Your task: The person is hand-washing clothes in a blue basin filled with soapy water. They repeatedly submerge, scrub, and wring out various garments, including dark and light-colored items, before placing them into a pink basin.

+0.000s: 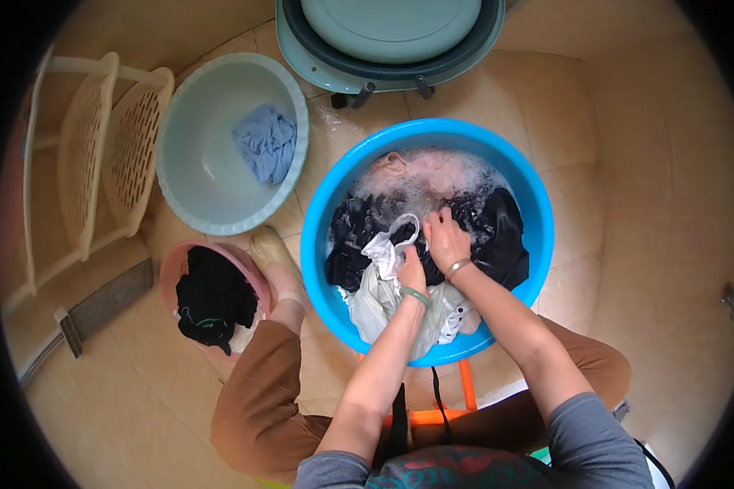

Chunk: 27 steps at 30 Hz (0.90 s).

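Within the head view's round blue plastic basin [540, 220], gripping wet white cloth [381, 248] toward nine o'clock with a closed left hand [411, 270]; curling the right hand [447, 243] alongside, over shiny black fabric [501, 236], unable to tell whether grasping; apparently paired for steadier control.

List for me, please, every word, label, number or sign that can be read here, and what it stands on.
Shirt: teal lettering on the front, too foreshortened and cut off to quote.
Black garment in the pink tub: a green mark, too small to tell whether it is text.
I can make out no other text.
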Each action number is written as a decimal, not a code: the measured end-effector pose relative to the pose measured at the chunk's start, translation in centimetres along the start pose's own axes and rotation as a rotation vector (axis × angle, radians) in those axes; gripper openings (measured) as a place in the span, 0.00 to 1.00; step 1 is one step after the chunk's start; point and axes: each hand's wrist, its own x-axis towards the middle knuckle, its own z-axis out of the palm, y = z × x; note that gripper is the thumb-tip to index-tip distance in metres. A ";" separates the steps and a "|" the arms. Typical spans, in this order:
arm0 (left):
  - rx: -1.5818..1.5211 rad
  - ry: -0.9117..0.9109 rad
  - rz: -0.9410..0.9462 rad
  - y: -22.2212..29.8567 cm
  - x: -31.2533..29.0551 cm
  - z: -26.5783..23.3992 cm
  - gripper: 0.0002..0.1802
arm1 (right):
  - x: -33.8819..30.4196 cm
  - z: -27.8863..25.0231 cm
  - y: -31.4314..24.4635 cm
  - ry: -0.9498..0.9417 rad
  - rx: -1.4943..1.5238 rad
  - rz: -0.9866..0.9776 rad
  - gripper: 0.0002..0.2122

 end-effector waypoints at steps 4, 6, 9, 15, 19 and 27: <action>0.000 -0.021 -0.096 0.4 0.5 0.4 0.23 | -6.1 -3.5 -1.8 0.049 0.177 -0.107 0.06; 0.155 -0.222 0.137 -2.0 3.8 -2.5 0.19 | -8.3 -3.9 -4.6 0.058 0.292 -0.147 0.06; 0.072 -0.199 -0.020 -0.5 2.1 -1.4 0.20 | -4.5 -1.4 -3.0 0.002 0.262 0.026 0.08; -0.193 -0.356 -0.264 2.5 -0.5 -0.2 0.22 | 3.4 1.9 1.6 -0.077 0.183 0.239 0.19; -0.280 -0.533 -0.190 4.2 -3.7 -0.7 0.30 | 2.0 -0.7 3.4 0.127 0.782 0.329 0.17; 0.720 -0.164 0.696 9.5 -5.4 0.8 0.42 | 0.7 -9.1 0.8 0.473 0.644 0.038 0.19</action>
